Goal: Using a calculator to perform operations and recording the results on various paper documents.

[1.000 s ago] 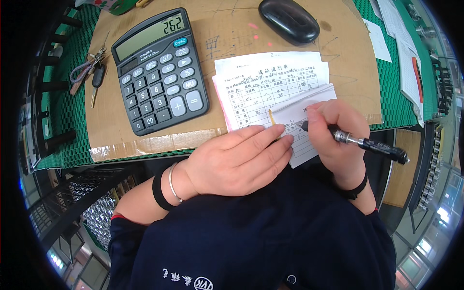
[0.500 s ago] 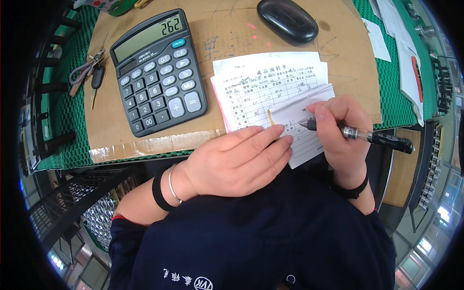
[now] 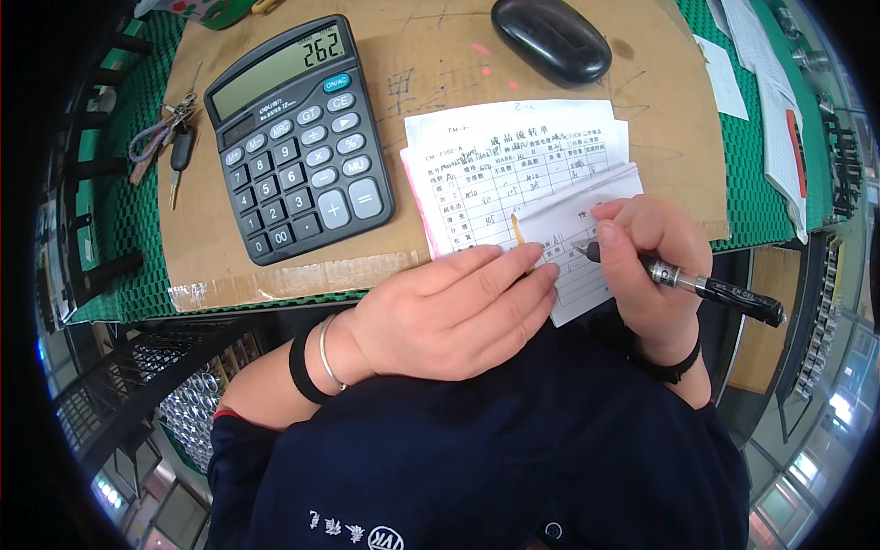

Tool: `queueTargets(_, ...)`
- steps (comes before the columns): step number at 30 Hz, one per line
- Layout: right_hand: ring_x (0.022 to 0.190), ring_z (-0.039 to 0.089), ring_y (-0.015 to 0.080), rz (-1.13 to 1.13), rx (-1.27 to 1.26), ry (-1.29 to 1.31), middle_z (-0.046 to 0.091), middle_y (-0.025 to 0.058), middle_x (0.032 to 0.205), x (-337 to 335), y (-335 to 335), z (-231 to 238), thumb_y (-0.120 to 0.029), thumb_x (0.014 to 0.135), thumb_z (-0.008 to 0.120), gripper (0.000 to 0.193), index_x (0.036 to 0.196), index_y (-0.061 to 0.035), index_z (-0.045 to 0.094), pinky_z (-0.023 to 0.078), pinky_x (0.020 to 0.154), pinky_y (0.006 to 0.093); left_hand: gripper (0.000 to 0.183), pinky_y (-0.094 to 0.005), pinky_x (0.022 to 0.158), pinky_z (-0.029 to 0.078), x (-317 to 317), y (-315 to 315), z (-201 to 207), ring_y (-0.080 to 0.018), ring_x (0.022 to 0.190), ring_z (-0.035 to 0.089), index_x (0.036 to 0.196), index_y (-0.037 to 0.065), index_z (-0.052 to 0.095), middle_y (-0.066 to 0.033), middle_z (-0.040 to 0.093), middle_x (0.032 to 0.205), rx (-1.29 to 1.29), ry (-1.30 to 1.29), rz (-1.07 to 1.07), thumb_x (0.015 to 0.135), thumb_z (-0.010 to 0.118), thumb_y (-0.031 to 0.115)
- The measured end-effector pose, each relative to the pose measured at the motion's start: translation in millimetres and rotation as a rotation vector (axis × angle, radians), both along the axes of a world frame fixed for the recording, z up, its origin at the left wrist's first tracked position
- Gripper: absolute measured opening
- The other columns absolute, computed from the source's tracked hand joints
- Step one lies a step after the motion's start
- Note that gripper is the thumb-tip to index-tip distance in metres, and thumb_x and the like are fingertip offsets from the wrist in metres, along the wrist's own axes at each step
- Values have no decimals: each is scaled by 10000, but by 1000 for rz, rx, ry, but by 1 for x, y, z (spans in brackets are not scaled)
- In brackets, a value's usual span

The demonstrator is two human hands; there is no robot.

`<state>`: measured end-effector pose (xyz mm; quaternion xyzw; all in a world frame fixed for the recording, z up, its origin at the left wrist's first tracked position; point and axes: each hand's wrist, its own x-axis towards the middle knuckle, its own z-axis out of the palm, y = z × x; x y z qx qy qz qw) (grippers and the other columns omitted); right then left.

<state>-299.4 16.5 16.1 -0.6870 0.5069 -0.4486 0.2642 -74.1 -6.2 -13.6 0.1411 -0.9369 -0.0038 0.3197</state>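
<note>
In my right hand [image 3: 655,280]: one pen [image 3: 710,289], low on its barrel, the grip closed around it between thumb and fingers.
Pen handling: probably light, stiff and smooth; I judge the surest hold to be just behind the tip.
Pen tip: at the small form [image 3: 579,295]; touching or barely above, I cannot tell.
Left hand [image 3: 454,316]: palm down on the papers, fingers stretched flat, clasping nothing.
Small form: one on top, reaching past the cardboard's near edge; likely soft and easily creased, best pinned flat near its side.
Larger sheets [image 3: 477,174]: at least two beneath; the full count is hidden.
Yellow strip [image 3: 518,229]: one, beside my left fingertips.
Calculator [image 3: 302,137]: one, left of the papers.
Black case [image 3: 552,41]: one, beyond them.
Keys [image 3: 183,148]: one bunch, far left.
Cardboard [image 3: 435,69]: one sheet, on the green counter [image 3: 137,289].
</note>
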Motion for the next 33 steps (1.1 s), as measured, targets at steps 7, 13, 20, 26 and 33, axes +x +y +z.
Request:
queueTargets(7,668,655,238,4,-35,22,567,81,657,0,-1,-1,36,790,738,264,690,-43,507,541,662,330,170,-305,903,525,1,0,0,-203,1088,662,1002,104,717,-39,698,1137,1,-16,-3,849,663,153)
queueTargets(13,655,647,232,-8,-53,35,563,79,653,2,-1,-2,48,779,735,262,688,-44,507,549,675,334,177,-306,904,524,1,-1,0,-204,1093,662,1009,103,718,-41,698,1139,-3,-15,-10,848,665,155)
queueTargets(20,656,655,240,5,-40,13,554,78,640,1,-1,-1,55,768,734,272,685,-47,496,544,667,331,174,-302,901,524,1,-1,0,-199,1085,665,1001,103,720,-38,701,1131,1,-10,-9,844,672,161)
queueTargets(26,651,657,249,-6,-73,73,556,78,638,2,-2,-1,59,767,727,270,682,-50,495,523,619,329,174,-301,900,524,1,0,1,-197,1082,666,1001,105,721,-38,701,1129,-3,-12,-5,843,674,163)
queueTargets(33,667,670,253,-5,-90,91,556,76,637,2,-2,-1,62,768,722,266,687,-50,495,508,599,324,173,-301,896,525,0,-1,0,-200,1078,667,995,104,724,-39,703,1118,3,-4,-4,838,676,157)
